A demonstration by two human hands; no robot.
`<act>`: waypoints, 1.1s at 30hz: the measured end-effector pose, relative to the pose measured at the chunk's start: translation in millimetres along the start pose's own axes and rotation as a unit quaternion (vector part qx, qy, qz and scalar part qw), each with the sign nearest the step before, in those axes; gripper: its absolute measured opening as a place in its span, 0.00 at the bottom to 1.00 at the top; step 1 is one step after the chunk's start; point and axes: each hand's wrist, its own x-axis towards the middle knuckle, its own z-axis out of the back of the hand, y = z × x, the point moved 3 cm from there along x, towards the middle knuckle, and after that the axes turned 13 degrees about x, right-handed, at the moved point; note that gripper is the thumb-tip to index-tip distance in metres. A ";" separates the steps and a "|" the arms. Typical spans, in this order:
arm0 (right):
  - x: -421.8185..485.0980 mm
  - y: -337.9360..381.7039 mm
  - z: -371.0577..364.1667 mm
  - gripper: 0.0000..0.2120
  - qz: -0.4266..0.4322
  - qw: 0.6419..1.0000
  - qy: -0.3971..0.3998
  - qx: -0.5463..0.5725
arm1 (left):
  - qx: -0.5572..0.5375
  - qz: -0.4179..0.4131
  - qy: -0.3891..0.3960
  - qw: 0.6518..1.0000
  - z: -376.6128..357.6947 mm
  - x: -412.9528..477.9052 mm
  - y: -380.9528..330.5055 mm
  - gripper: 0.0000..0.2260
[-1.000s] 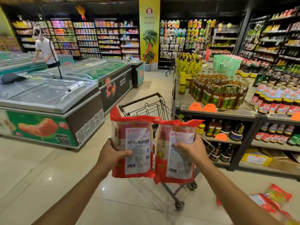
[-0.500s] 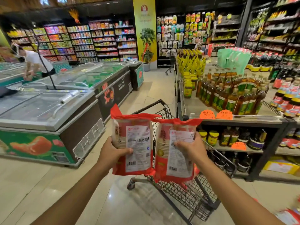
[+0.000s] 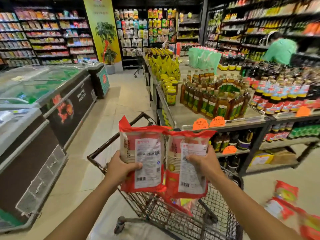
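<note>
**Two packets now over the cart**

A second ago the shopping cart (image 3: 223, 203) stood ahead of the packets, but now its wire basket is directly under them, at 6 o'clock, so I judge that both can simply be lowered in. The left hand (image 3: 121, 168) grips the left packet (image 3: 149, 146) by its left edge, with the thumb laid across the white label and the fingers hidden behind. The packet reaches from this hand toward 3 o'clock. The right hand (image 3: 203, 161) holds the right packet (image 3: 190, 181) in the same way by its right edge, and this packet reaches toward 9 o'clock. Both packets are upright and touch each other in the middle. The oil bottles (image 3: 213, 101) stand at 1 o'clock and the freezer chest (image 3: 69, 104) at 9 o'clock.
</note>
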 end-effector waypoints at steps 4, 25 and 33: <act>19.6 -1.6 -11.0 0.38 -0.021 0.998 -0.064 -0.006 | 0.004 -0.027 0.068 0.997 -6.1 62.4 -3.2 0.26; 72.8 -141.9 80.5 0.26 -0.190 0.948 -0.252 0.044 | 0.102 0.039 0.318 0.942 -192.7 210.7 47.9 0.28; 139.0 -243.2 106.7 0.25 -0.294 0.922 -0.250 0.041 | 0.175 0.147 0.295 0.928 -257.2 277.5 121.2 0.27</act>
